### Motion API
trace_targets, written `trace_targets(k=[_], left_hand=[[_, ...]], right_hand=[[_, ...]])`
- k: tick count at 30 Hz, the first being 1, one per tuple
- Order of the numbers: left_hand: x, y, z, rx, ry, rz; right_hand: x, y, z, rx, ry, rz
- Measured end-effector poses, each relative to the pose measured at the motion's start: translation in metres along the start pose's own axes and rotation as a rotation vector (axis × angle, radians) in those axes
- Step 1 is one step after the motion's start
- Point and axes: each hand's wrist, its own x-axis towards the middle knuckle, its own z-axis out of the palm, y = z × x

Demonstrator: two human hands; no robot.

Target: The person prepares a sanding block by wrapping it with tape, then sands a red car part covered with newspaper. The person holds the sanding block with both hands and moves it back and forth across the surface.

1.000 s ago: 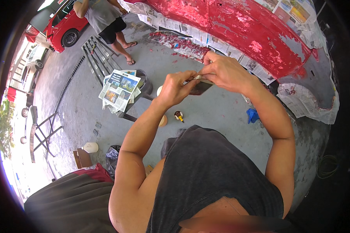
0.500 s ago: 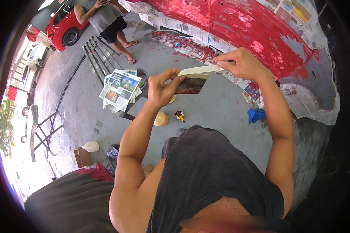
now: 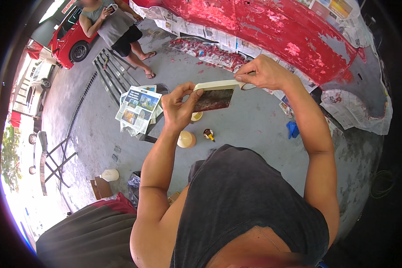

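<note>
My left hand (image 3: 179, 103) grips the left end of a thin rectangular plate (image 3: 213, 99), dark and stained reddish, between thumb and fingers. A cream tape strip (image 3: 216, 84) lies along the plate's upper edge and runs toward my right hand (image 3: 261, 73). My right hand pinches the strip's far end, with what looks like a tape roll (image 3: 247, 85) hanging under its fingers. Below the plate, a pale orange jug (image 3: 186, 139) and a small container with a yellow part (image 3: 209, 135) stand on the floor.
A red, patchy car panel (image 3: 272, 24) is bordered by newspaper (image 3: 348, 111). A metal frame (image 3: 109, 73) bears newspapers (image 3: 136, 107). A person (image 3: 116, 31) stands beyond it holding a mug. A blue cloth (image 3: 292, 129) lies right, a white jug (image 3: 110, 175) and box (image 3: 101, 187) lower left.
My hands have drawn apart from where they met a second ago, exposing the tape strip. Since half a second ago both have shifted slightly left. The other person's hand now shows holding a mug.
</note>
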Motion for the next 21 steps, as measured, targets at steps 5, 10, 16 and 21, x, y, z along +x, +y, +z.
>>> trace_targets(k=[5, 10, 16, 21], left_hand=[[0.002, -0.001, -0.003, -0.016, 0.027, 0.033], [0.003, 0.002, -0.005, -0.112, 0.052, -0.039], [0.008, 0.004, -0.011, -0.313, 0.076, -0.137], [0.005, 0.009, -0.014, -0.257, 0.067, -0.140]], right_hand=[[0.004, 0.000, 0.002, -0.008, -0.012, -0.014], [0.006, 0.001, 0.008, 0.088, 0.005, -0.063], [0.004, -0.002, 0.018, 0.338, 0.049, -0.129], [0.002, -0.005, 0.014, 0.461, 0.021, -0.195]])
